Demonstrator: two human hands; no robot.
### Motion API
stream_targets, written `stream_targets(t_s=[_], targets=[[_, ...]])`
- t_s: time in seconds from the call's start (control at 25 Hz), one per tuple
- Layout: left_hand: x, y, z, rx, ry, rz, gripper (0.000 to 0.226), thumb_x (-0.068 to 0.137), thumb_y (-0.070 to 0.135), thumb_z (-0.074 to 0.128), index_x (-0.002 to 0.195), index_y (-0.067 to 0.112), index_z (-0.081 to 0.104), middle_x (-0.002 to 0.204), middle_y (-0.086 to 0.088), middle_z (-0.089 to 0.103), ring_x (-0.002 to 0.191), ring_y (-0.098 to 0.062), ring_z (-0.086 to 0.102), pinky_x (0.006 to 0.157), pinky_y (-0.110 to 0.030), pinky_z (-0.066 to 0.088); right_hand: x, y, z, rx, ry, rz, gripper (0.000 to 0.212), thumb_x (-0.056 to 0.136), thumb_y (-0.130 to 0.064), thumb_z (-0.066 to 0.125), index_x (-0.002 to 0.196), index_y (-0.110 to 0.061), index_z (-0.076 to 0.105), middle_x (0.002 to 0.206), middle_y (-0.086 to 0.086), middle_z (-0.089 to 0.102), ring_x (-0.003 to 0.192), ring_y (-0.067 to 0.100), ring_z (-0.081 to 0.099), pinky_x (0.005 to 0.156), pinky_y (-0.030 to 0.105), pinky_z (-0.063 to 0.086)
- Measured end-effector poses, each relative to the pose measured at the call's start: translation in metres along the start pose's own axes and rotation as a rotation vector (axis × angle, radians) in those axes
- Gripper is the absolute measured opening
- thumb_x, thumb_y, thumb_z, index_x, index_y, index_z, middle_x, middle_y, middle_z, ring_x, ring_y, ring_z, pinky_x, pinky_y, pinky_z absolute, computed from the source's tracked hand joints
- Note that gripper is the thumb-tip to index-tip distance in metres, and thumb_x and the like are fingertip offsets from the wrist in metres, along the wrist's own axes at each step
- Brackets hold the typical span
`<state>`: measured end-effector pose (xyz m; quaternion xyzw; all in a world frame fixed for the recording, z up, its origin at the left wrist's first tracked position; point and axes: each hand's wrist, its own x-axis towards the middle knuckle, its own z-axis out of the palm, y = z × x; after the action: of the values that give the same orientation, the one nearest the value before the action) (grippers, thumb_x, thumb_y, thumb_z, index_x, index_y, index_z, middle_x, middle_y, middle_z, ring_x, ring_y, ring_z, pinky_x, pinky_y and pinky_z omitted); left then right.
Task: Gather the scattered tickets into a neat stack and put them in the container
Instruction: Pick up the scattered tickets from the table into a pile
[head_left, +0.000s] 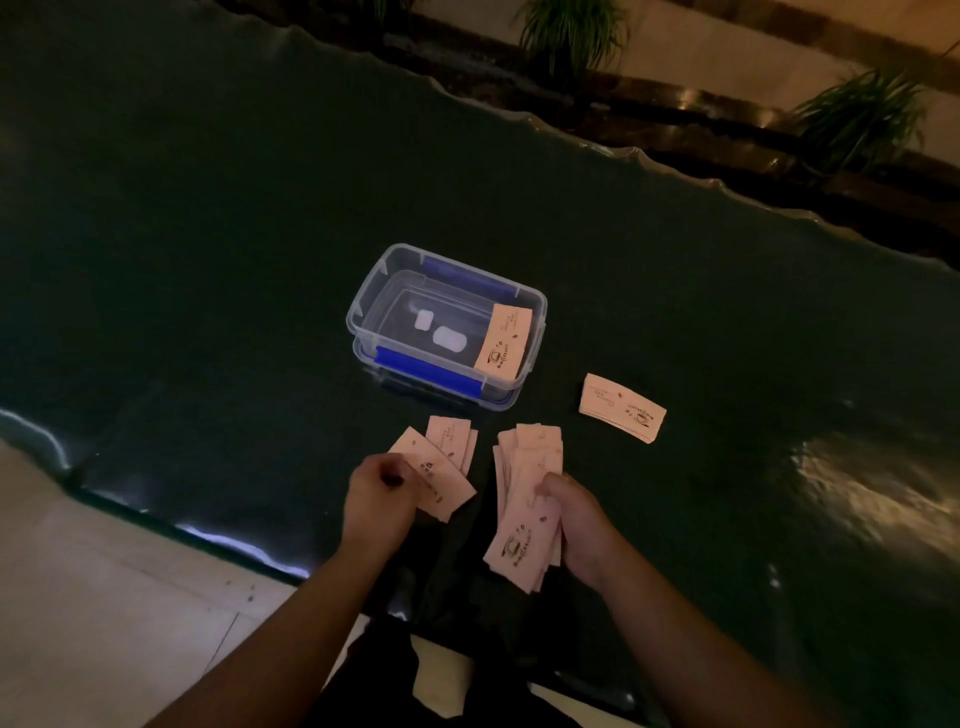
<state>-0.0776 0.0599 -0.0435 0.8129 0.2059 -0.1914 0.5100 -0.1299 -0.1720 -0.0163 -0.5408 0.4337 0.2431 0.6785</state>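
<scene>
On a dark table (208, 234), the right hand (582, 525) is gripping a fanned stack of tickets (524, 519). The left hand (379, 499) is pinching loose tickets (441, 480). Beyond them a clear container (363, 312) is holding one ticket (506, 343); another small pile (621, 408) is lying to its right.

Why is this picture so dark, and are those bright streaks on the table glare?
Head view: dim, warm light leaves the dark table murky; the streaks at its right are glare. The pale tickets and clear container stand out; ticket print is soft, edges bend from the wide lens.
</scene>
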Motion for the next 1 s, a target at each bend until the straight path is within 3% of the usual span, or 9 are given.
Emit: stream_targets(t_s=[0.12, 0.2, 0.28, 0.36, 0.44, 0.52, 0.84, 1.0], targets=[[0.009, -0.001, -0.016, 0.050, -0.020, -0.086, 0.028, 0.097, 0.021, 0.066, 0.124, 0.015, 0.069, 0.118, -0.008, 0.073, 0.100, -0.024, 0.073, 0.083, -0.040, 0.062, 0.006, -0.012, 0.014, -0.024, 0.007, -0.029, 0.029, 0.100, -0.020, 0.059, 0.125, -0.032, 0.055, 0.121, 0.014, 0.072, 0.107, 0.032, 0.072, 0.081, 0.051, 0.058], [0.014, 0.003, -0.017, 0.073, -0.076, -0.085, 0.014, 0.099, 0.020, 0.061, 0.104, 0.021, 0.074, 0.103, -0.006, 0.078, 0.076, -0.013, 0.073, 0.063, -0.030, 0.059, 0.010, -0.019, 0.028, -0.056, -0.007, -0.055, 0.036, 0.098, -0.018, 0.061, 0.131, -0.031, 0.057, 0.121, 0.010, 0.074, 0.105, 0.029, 0.075, 0.083, 0.050, 0.060], [0.015, 0.011, -0.016, 0.076, -0.093, -0.079, 0.016, 0.099, 0.019, 0.059, 0.093, 0.027, 0.070, 0.098, 0.002, 0.076, 0.066, -0.001, 0.064, 0.053, -0.021, 0.048, 0.013, -0.024, 0.043, -0.085, -0.021, -0.059, 0.040, 0.098, -0.018, 0.062, 0.136, -0.029, 0.057, 0.120, 0.008, 0.076, 0.102, 0.026, 0.077, 0.085, 0.050, 0.061], [0.017, 0.017, -0.014, 0.051, -0.148, -0.098, 0.020, 0.100, 0.019, 0.056, 0.107, 0.030, 0.070, 0.116, -0.001, 0.074, 0.085, -0.006, 0.068, 0.066, -0.023, 0.051, 0.017, -0.026, 0.054, -0.106, -0.015, -0.048, 0.044, 0.099, -0.018, 0.063, 0.142, -0.026, 0.055, 0.119, 0.007, 0.075, 0.101, 0.025, 0.077, 0.089, 0.051, 0.062], [0.019, 0.022, -0.011, 0.011, -0.182, -0.116, 0.040, 0.100, 0.021, 0.053, 0.139, 0.021, 0.063, 0.135, -0.007, 0.067, 0.115, -0.020, 0.066, 0.092, -0.036, 0.054, 0.022, -0.026, 0.063, -0.144, 0.015, -0.024, 0.048, 0.099, -0.020, 0.063, 0.146, -0.024, 0.053, 0.118, 0.008, 0.075, 0.102, 0.027, 0.076, 0.095, 0.053, 0.061], [0.021, 0.025, -0.007, -0.063, -0.187, -0.148, 0.047, 0.101, 0.020, 0.050, 0.148, 0.019, 0.055, 0.141, -0.009, 0.063, 0.124, -0.026, 0.062, 0.104, -0.046, 0.053, 0.025, -0.023, 0.069, -0.160, 0.054, -0.004, 0.048, 0.099, -0.023, 0.064, 0.146, -0.024, 0.053, 0.116, 0.009, 0.075, 0.100, 0.028, 0.077, 0.095, 0.053, 0.061], [0.022, 0.037, 0.002, -0.173, -0.276, -0.220, 0.050, 0.104, 0.022, 0.047, 0.153, 0.029, 0.047, 0.144, -0.005, 0.055, 0.118, -0.024, 0.060, 0.103, -0.053, 0.053, 0.023, -0.019, 0.090, -0.029, 0.098, 0.022, 0.050, 0.101, -0.025, 0.058, 0.151, -0.027, 0.050, 0.112, 0.008, 0.076, 0.090, 0.024, 0.080, 0.076, 0.041, 0.064], [0.024, 0.040, 0.005, -0.096, -0.345, -0.206, 0.053, 0.104, 0.029, 0.049, 0.156, 0.031, 0.041, 0.115, 0.006, 0.058, 0.105, -0.018, 0.065, 0.090, -0.044, 0.057, 0.022, -0.017, 0.097, -0.078, 0.083, 0.002, 0.053, 0.103, -0.024, 0.053, 0.155, -0.031, 0.043, 0.113, 0.008, 0.076, 0.091, 0.023, 0.080, 0.076, 0.040, 0.063]])
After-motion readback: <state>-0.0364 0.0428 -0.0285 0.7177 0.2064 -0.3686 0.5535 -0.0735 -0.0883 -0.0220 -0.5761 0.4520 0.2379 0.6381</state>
